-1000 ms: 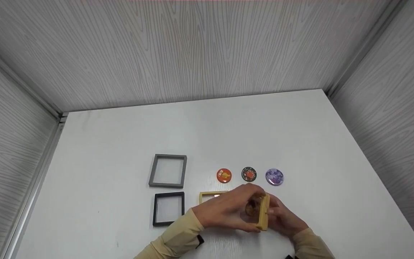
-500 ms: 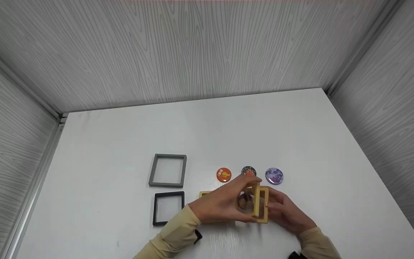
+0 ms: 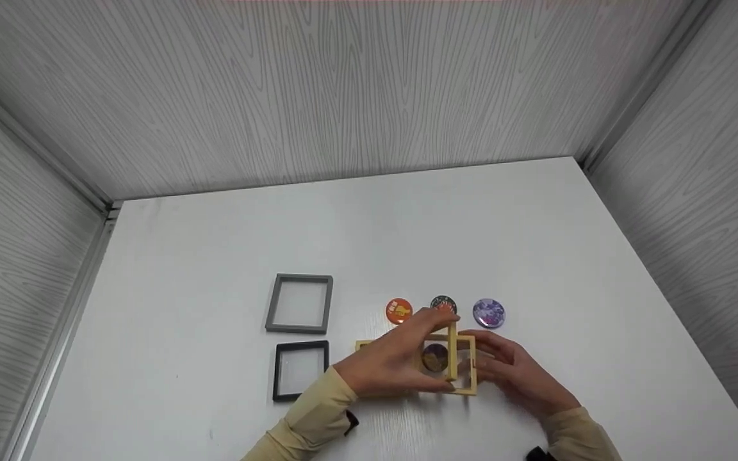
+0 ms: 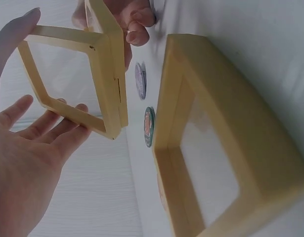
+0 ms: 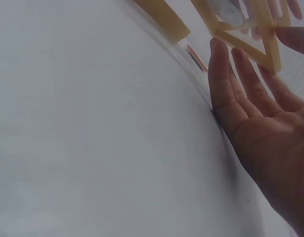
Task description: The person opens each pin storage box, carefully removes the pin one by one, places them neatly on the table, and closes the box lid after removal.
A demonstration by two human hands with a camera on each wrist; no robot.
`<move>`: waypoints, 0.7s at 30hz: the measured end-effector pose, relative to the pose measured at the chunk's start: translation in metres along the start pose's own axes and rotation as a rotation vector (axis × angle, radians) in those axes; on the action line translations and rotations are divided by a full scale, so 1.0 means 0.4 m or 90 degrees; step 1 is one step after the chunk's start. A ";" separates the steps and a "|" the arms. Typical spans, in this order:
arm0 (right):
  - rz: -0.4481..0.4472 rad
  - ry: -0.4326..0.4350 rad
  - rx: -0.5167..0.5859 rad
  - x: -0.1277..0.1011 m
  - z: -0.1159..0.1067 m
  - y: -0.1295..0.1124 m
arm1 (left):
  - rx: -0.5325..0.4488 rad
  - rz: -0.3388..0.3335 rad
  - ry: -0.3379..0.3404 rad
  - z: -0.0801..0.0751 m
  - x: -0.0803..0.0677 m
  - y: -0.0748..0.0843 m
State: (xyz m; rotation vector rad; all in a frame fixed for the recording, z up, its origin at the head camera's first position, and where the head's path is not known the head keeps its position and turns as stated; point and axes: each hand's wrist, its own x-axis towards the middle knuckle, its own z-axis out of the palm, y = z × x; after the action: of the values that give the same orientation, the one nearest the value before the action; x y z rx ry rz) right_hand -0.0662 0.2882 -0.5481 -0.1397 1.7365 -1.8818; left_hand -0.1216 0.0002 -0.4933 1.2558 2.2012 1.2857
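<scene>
Both hands hold a yellow square display frame with clear film, its two halves parted at an angle. My left hand [image 3: 391,362] grips the left half [image 3: 452,352] between thumb and fingers. On the other side, my right hand [image 3: 523,374] pinches the right half [image 3: 473,365]. A dark round badge [image 3: 435,357] shows at the film within the held frame; its pale back [image 5: 228,11] appears in the right wrist view. Another yellow frame [image 4: 236,128] lies on the table below the left hand, mostly hidden by it in the head view.
An orange badge [image 3: 399,311], a partly covered black-and-red badge [image 3: 443,303] and a purple badge [image 3: 489,313] lie in a row beyond the hands. To the left are a grey frame [image 3: 273,304] and a black frame [image 3: 277,371]. Panels enclose the white table [image 3: 215,256].
The held frame's halves have swung apart from almost together, and it has moved slightly left and away from the body. The right hand has turned, showing more of its back.
</scene>
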 end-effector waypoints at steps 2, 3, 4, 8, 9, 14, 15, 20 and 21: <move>0.018 0.013 -0.065 -0.002 0.001 -0.009 | 0.010 0.002 0.003 0.004 0.000 -0.002; 0.024 0.011 -0.086 -0.002 0.002 -0.013 | 0.017 0.002 0.005 0.005 0.000 -0.003; 0.027 0.004 -0.106 -0.004 0.003 -0.017 | 0.019 0.002 0.006 0.006 -0.001 -0.005; 0.024 -0.026 -0.179 -0.009 0.013 -0.030 | 0.029 -0.004 0.008 0.007 -0.003 -0.008; 0.024 -0.029 -0.199 -0.011 0.017 -0.034 | 0.030 -0.006 0.007 0.006 -0.004 -0.008; 0.023 0.012 -0.352 -0.015 0.035 -0.054 | 0.041 -0.006 0.006 0.007 -0.006 -0.009; 0.021 0.019 -0.377 -0.016 0.039 -0.057 | 0.044 -0.004 0.007 0.008 -0.006 -0.009; -0.004 0.046 -0.477 -0.022 0.048 -0.067 | 0.067 -0.004 0.007 0.010 -0.008 -0.008; -0.010 0.051 -0.491 -0.023 0.049 -0.069 | 0.073 -0.005 0.007 0.010 -0.010 -0.007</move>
State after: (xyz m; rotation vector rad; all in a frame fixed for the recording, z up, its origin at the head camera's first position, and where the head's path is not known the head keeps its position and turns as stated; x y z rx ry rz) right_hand -0.0591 0.2751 -0.5165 -0.3689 2.4326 -1.1427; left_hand -0.1184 -0.0013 -0.4986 1.2823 2.3151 1.1805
